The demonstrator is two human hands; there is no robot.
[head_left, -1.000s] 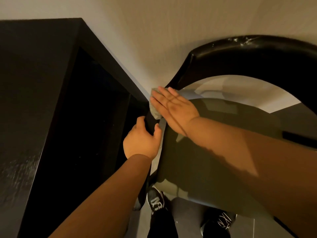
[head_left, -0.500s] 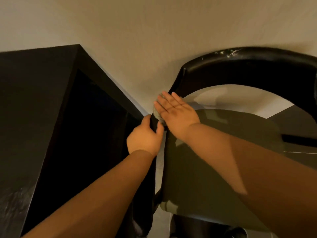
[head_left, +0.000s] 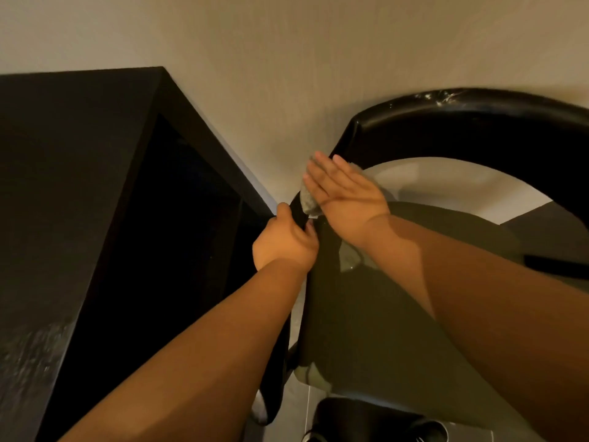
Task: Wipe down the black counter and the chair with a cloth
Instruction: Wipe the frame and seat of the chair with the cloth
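Cloth (head_left: 308, 200) is sitting grey and bunched under my right hand (head_left: 344, 196), pressed against the left upright of the chair (head_left: 478, 122), where the curved black backrest (head_left: 414, 106) is coming down toward the seat (head_left: 382, 330). I am holding that hand flat, fingers straight and close together. Only a small wad of cloth is peeking out below my fingers, and the rest is lying hidden under my palm. My left hand (head_left: 285, 244) is wrapping around the same upright just below the cloth, thumb on one side and fingers curled round the other, gripping the frame.

To my left the black counter (head_left: 63, 186) is standing close beside the chair, with only a narrow gap between them, right where my left hand is working. A beige wall (head_left: 287, 43) is rising behind both.

My forearms are crossing the lower view and covering the near edge of the seat. The space under the counter is too dark to make out, and the counter is running off the left edge. Pale marks are glinting on top of the backrest; I cannot tell whether they are scuffs or wet patches. A dark shoe (head_left: 376, 419) is showing at the bottom, partly cut off.
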